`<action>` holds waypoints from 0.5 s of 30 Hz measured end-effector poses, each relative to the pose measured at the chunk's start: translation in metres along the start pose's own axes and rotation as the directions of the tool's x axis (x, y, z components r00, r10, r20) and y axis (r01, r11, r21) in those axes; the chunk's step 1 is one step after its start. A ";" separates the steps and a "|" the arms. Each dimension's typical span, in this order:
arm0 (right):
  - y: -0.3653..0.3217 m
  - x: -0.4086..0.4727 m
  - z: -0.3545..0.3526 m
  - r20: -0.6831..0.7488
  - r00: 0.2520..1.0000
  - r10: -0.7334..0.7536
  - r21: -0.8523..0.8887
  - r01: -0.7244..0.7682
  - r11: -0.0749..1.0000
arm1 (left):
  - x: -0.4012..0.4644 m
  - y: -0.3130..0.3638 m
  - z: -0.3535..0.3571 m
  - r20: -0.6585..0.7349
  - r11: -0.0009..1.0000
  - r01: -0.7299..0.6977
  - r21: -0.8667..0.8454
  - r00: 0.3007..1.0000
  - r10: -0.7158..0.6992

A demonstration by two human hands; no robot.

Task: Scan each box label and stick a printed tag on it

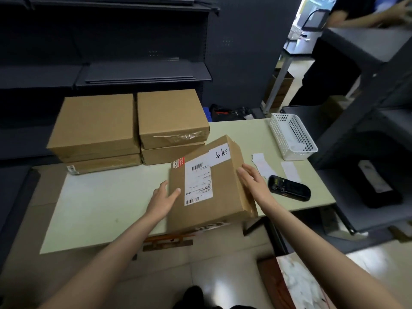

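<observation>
Pale green table [107, 210] — dark shelving [142, 72]

Both bare forearms reaching forward toward 12 o'clock, left hand [162, 200] at 9 o'clock, fingers straight, thumb extended, right hand [252, 179] at 3 o'clock, fingers straight, palm inward

Dim overall, with dark shelving [93, 41] swallowing the far left. Brightest light spills through the far right doorway [312, 10], washed out and soft. The pale table [100, 208] catches even overhead light; a glare patch shines on the near floor [218, 282]. Edges bend with wide-angle distortion, and corners blur.
</observation>
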State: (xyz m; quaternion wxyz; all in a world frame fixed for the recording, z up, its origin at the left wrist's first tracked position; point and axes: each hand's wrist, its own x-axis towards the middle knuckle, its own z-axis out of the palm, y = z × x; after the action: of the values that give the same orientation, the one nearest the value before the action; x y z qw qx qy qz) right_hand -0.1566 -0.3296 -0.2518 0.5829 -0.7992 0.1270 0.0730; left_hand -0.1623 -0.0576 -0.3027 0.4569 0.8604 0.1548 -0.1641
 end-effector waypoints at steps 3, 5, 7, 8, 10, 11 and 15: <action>0.012 0.004 -0.007 0.037 0.997 0.068 -0.006 -0.068 0.998 | 0.010 -0.005 0.005 0.014 0.994 0.092 -0.055 0.996 -0.091; 0.022 0.006 -0.010 0.067 0.992 0.105 -0.007 -0.105 0.994 | 0.010 -0.006 0.007 0.073 0.982 0.153 -0.114 0.987 -0.145; 0.033 0.006 -0.011 0.103 0.985 0.139 -0.005 -0.139 0.990 | 0.006 -0.005 0.010 0.184 0.960 0.184 -0.211 0.972 -0.146; 0.038 0.005 -0.011 0.116 0.983 0.143 -0.024 -0.142 0.990 | 0.003 -0.004 0.012 0.219 0.951 0.192 -0.242 0.966 -0.139; 0.050 0.006 -0.011 0.117 0.984 0.134 -0.055 -0.128 0.990 | 0.000 -0.003 0.015 0.223 0.939 0.194 -0.284 0.966 -0.132; 0.054 0.007 -0.013 0.115 0.985 0.125 -0.043 -0.121 0.992 | -0.001 -0.003 0.015 0.214 0.932 0.191 -0.308 0.969 -0.128; 0.058 0.011 -0.029 0.174 0.982 0.077 0.036 -0.084 0.996 | 0.000 0.005 0.013 0.180 0.891 0.201 -0.407 0.974 -0.137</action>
State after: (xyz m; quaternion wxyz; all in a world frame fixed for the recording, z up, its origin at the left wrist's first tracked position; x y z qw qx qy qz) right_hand -0.1634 -0.3751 -0.2987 0.6056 -0.7712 0.1098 0.1628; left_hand -0.1623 -0.0711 -0.3059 0.6264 0.7098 0.2270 -0.2286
